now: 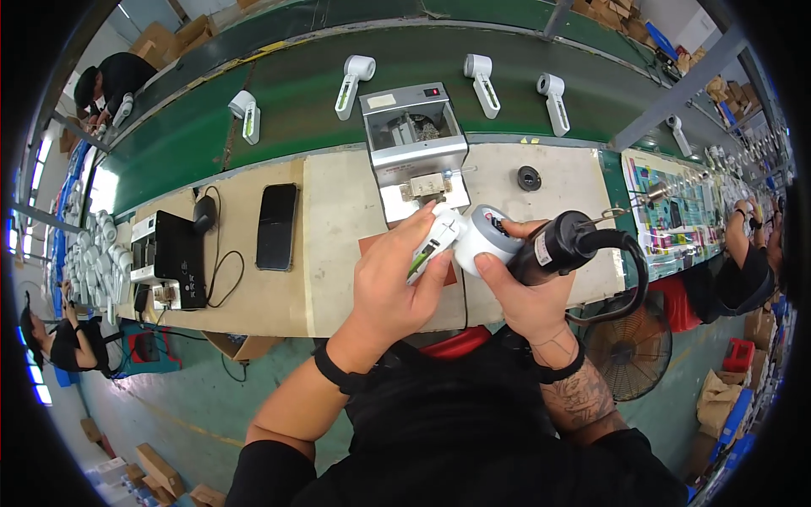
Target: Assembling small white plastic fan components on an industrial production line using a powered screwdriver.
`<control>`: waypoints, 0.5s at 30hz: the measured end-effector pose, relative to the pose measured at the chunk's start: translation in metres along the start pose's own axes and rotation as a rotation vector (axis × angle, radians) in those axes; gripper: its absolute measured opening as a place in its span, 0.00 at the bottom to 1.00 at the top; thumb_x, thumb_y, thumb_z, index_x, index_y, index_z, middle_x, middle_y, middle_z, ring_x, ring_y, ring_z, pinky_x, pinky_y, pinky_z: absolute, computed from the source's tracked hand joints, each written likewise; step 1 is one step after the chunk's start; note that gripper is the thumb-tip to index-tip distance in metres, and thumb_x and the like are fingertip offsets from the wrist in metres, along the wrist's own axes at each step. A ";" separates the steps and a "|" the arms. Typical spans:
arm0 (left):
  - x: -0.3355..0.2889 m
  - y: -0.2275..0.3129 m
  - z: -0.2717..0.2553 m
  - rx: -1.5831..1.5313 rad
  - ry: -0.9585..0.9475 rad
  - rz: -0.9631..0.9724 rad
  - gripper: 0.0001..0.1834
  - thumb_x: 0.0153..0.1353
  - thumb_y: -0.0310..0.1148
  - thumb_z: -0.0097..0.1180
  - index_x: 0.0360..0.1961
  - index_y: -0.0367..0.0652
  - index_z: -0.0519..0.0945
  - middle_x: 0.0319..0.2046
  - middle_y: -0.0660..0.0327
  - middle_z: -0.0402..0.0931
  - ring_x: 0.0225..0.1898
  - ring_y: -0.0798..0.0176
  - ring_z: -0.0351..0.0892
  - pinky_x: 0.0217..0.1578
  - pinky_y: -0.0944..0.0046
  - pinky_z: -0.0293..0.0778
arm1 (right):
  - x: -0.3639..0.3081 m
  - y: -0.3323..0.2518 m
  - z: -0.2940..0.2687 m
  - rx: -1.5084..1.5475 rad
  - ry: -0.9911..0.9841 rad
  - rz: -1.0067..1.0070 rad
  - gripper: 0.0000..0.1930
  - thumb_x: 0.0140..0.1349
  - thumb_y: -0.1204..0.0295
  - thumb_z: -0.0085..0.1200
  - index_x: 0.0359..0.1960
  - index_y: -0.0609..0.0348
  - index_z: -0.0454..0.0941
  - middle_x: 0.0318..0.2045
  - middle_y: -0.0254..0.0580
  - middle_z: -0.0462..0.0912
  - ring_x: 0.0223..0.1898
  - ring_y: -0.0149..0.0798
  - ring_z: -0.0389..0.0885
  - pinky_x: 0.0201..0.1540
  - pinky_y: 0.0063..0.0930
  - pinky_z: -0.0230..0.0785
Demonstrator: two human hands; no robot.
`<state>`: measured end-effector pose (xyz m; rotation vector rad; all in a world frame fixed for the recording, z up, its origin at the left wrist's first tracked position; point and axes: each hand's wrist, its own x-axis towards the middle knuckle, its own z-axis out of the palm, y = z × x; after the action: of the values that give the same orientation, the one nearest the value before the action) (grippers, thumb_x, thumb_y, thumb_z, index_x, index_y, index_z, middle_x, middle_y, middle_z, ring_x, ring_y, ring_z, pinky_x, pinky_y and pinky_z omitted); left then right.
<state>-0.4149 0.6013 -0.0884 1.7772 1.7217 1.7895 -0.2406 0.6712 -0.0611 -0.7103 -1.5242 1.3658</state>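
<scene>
My left hand [393, 275] is closed around the handle of a white handheld device [487, 247] with a round, grey-rimmed head. The handle has an open slot with a green strip inside. My right hand [536, 296] grips a black electric screwdriver [545, 253], and its thumb presses against the round head. The screwdriver lies tilted beside the head; its tip is hidden. Just beyond my hands stands a silver screw feeder [418, 156] with a window in its top.
Several similar white devices [348, 89] lie on the green conveyor [296, 101] at the far side. A black round part [529, 178] sits right of the feeder. At left are a phone [277, 226] and a black-and-white machine [169, 262]. A floor fan [629, 346] stands low right.
</scene>
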 end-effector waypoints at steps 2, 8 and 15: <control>0.002 0.003 -0.002 0.043 -0.007 0.007 0.21 0.60 0.24 0.69 0.54 0.31 0.80 0.53 0.42 0.84 0.46 0.43 0.88 0.48 0.56 0.83 | -0.001 -0.001 -0.001 -0.025 -0.007 0.016 0.24 0.58 0.84 0.72 0.55 0.71 0.76 0.51 0.46 0.82 0.51 0.34 0.84 0.52 0.29 0.79; 0.007 0.009 0.001 0.180 -0.028 -0.006 0.21 0.61 0.26 0.68 0.55 0.32 0.80 0.48 0.45 0.86 0.40 0.46 0.88 0.41 0.57 0.82 | -0.002 0.004 -0.003 -0.021 0.007 0.076 0.26 0.59 0.81 0.73 0.58 0.72 0.75 0.50 0.44 0.81 0.48 0.31 0.83 0.50 0.28 0.78; -0.006 0.005 -0.006 0.104 -0.159 -0.230 0.16 0.66 0.27 0.62 0.54 0.35 0.82 0.44 0.47 0.84 0.47 0.43 0.83 0.46 0.53 0.79 | 0.033 -0.013 -0.029 -0.097 0.122 -0.013 0.39 0.66 0.54 0.64 0.71 0.65 0.62 0.43 0.42 0.82 0.33 0.27 0.79 0.32 0.20 0.72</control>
<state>-0.4143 0.5918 -0.0866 1.6292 1.8956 1.4525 -0.2248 0.7098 -0.0417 -0.8278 -1.5025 1.2230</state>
